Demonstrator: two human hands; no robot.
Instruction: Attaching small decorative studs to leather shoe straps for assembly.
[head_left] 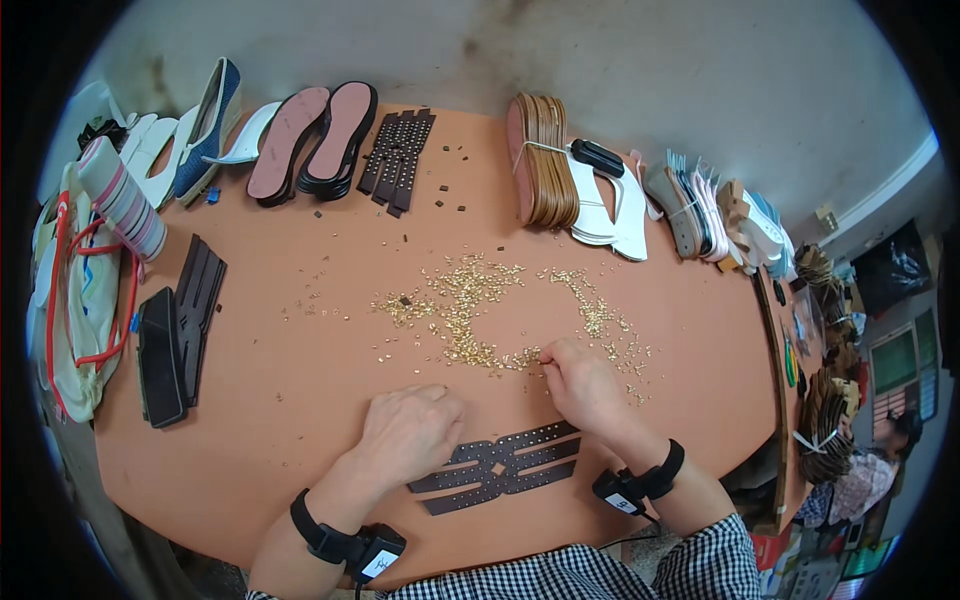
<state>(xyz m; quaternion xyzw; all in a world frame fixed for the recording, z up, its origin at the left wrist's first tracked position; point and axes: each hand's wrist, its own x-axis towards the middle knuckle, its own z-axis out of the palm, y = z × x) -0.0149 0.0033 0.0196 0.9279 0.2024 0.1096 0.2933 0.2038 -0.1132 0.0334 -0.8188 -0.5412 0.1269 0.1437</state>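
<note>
A dark brown strappy shoe upper [488, 487] lies flat before me, cut into strips around a diamond-shaped hole and set with small studs. My left hand [410, 430] rests at its left end, fingers curled under; whatever they hold is hidden. Beyond the upper, my right hand [582, 385] has thumb and forefinger pinched together at the near edge of the scattered gold studs [460, 310]. Anything in that pinch is too small to make out. Both wrists wear black straps with small boxes.
At the back stand pink-topped soles [347, 130], a stack of studded brown uppers [398, 155], a tied bundle of brown soles [545, 165] and white shoe parts [625, 215]. Left are a black case [160, 355], dark strips [200, 310] and a striped roll [120, 195]. A person [865, 480] is far right.
</note>
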